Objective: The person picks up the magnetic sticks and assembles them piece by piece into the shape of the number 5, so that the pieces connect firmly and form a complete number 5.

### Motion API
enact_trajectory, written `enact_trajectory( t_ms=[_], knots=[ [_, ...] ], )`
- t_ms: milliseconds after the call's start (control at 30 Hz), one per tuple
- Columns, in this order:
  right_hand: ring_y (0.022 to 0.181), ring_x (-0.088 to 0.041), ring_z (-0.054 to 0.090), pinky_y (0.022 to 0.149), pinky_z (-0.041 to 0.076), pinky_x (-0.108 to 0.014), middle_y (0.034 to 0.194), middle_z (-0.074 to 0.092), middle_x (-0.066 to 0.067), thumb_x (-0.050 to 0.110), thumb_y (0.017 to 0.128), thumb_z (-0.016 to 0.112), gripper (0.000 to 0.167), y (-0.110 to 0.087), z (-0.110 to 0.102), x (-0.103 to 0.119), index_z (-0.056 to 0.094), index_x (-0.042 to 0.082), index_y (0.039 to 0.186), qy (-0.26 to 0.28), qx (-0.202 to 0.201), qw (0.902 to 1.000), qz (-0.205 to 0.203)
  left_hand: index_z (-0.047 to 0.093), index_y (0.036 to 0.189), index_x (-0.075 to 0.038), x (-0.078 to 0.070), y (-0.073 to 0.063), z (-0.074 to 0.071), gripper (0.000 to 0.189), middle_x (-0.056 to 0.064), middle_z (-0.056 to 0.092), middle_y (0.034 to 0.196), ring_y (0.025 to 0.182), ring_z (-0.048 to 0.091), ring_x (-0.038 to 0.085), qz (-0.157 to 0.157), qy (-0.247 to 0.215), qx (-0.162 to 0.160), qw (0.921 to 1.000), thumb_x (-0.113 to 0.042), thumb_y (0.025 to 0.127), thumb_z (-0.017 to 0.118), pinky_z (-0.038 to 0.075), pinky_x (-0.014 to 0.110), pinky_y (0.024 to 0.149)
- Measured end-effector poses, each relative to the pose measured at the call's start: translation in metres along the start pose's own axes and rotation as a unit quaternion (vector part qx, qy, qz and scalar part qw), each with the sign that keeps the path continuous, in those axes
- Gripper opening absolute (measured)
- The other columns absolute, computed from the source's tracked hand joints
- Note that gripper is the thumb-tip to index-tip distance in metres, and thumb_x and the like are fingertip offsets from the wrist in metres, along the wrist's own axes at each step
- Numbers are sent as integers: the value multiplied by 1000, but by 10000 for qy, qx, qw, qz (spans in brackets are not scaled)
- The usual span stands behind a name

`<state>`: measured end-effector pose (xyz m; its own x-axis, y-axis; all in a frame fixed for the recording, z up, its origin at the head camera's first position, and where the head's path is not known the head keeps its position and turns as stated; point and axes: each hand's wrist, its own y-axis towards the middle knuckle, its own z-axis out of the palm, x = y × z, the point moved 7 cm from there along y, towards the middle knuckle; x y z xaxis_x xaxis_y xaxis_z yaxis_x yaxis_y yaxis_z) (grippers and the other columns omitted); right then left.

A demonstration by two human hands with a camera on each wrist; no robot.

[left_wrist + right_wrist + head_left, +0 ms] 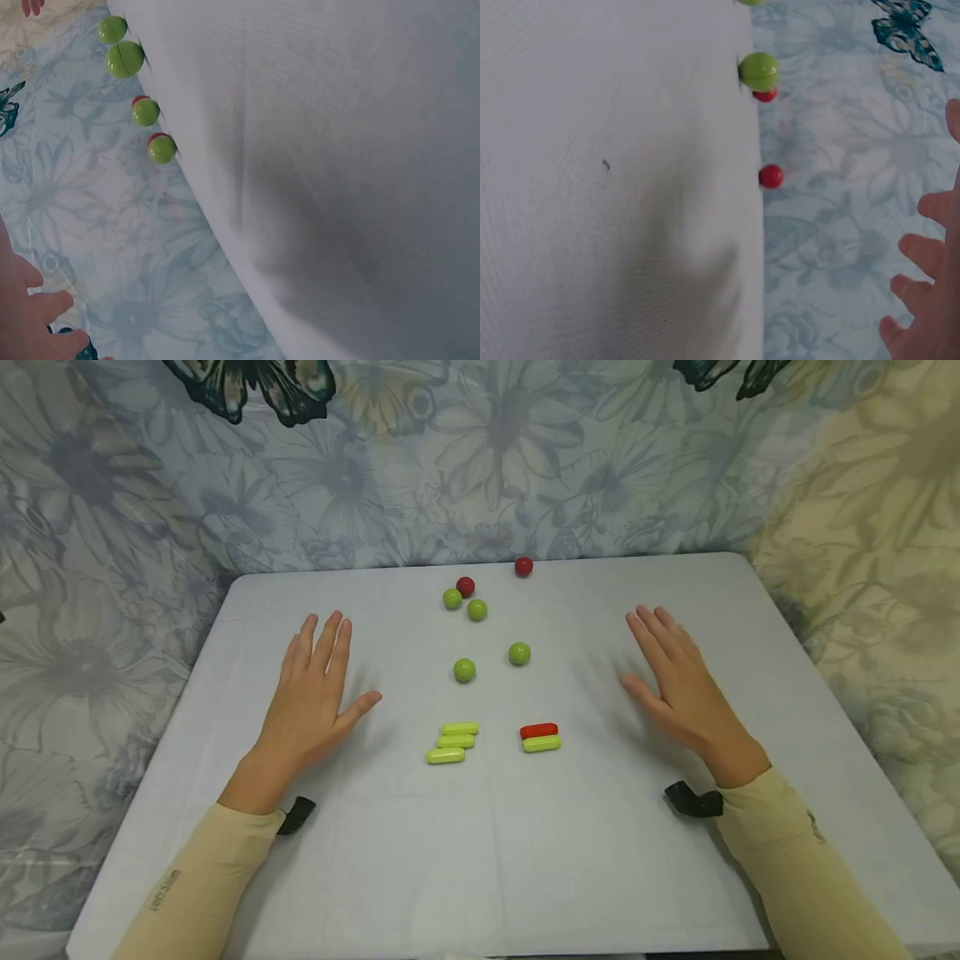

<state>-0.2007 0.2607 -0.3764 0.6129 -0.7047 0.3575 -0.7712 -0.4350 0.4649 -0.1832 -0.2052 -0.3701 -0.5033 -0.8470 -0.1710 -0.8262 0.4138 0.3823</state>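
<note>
Balls (464, 670), 4 green and 2 red, scattered between hands and toward far edge of white surface (600, 877). Sticks (446, 756) lie nearer: 3 green staggered at left, 1 red against 1 green at right. Left hand (309, 697) and right hand (681, 693) raised over surface, empty, fingers straight, thumbs spread wide apart. Sleeves (202, 868) carry small dark writing, too small to read.

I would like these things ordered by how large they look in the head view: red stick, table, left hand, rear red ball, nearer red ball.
1. Table
2. Left hand
3. Red stick
4. Rear red ball and nearer red ball: they look alike, so not ranked.
</note>
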Motion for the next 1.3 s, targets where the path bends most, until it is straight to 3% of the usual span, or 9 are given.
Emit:
enact_trajectory(
  t_ms=[133,200,333,433,600,700,800,1100,1300],
  knots=[
    [160,-47,21,126,16,-69,171,34,-23,54,113,48,75,0,-6,0,36,6,169,79,-150,9999,-16,15,172,1,0,1,-2,98,26,25,174,162,14,48,48,-136,-86,9999,-74,110,29,18,67,126],
    [160,-45,24,126,18,-67,170,37,-22,50,112,51,72,1,-10,1,40,6,167,150,-226,9996,-14,20,171,2,-2,1,-2,93,27,31,170,159,23,48,109,-329,-139,9993,-67,111,39,23,66,124],
    [156,-40,34,124,28,-63,168,42,-16,33,107,66,65,12,-16,3,47,9,164,284,-248,9992,121,33,168,1,-10,3,-2,80,25,45,160,150,39,46,226,-791,-126,9965,-42,108,64,35,62,119],
    [150,-36,44,116,40,-62,164,49,-11,16,99,76,63,30,-14,4,55,12,159,347,-134,9992,164,44,163,-2,-16,7,-1,71,19,57,151,138,54,40,141,-1237,41,9922,-27,104,74,46,57,111],
    [127,-30,63,99,54,-52,151,62,-8,1,94,80,56,64,3,5,67,13,147,632,422,9971,44,64,149,-8,-27,20,11,49,11,70,131,107,68,28,-112,-2278,768,9706,-18,103,78,56,50,92],
    [115,-28,67,95,55,-48,147,64,-7,0,95,80,52,80,17,4,69,11,144,863,877,9924,46,70,142,-8,-35,29,21,42,11,73,126,102,69,25,-151,-2734,1251,9536,-17,102,80,57,49,91],
    [114,-31,67,97,56,-50,144,65,-8,1,95,81,52,93,30,4,68,10,145,994,1300,9864,136,73,138,-6,-41,35,31,39,10,74,123,104,68,23,-142,-2924,1552,9435,-17,101,81,57,47,92],
    [114,-29,65,99,55,-56,141,67,-9,4,99,76,50,110,68,4,67,14,147,1268,2172,9672,361,77,130,-4,-53,41,59,34,-5,73,106,95,66,13,-105,-3062,2105,9284,-16,99,84,57,41,90],
    [111,-27,66,98,57,-54,141,67,-9,3,99,74,49,113,87,4,68,13,147,1325,2405,9606,419,79,126,-7,-59,40,71,29,-7,75,109,97,67,12,-141,-3245,2326,9167,-15,99,83,56,35,90]
  ],
)
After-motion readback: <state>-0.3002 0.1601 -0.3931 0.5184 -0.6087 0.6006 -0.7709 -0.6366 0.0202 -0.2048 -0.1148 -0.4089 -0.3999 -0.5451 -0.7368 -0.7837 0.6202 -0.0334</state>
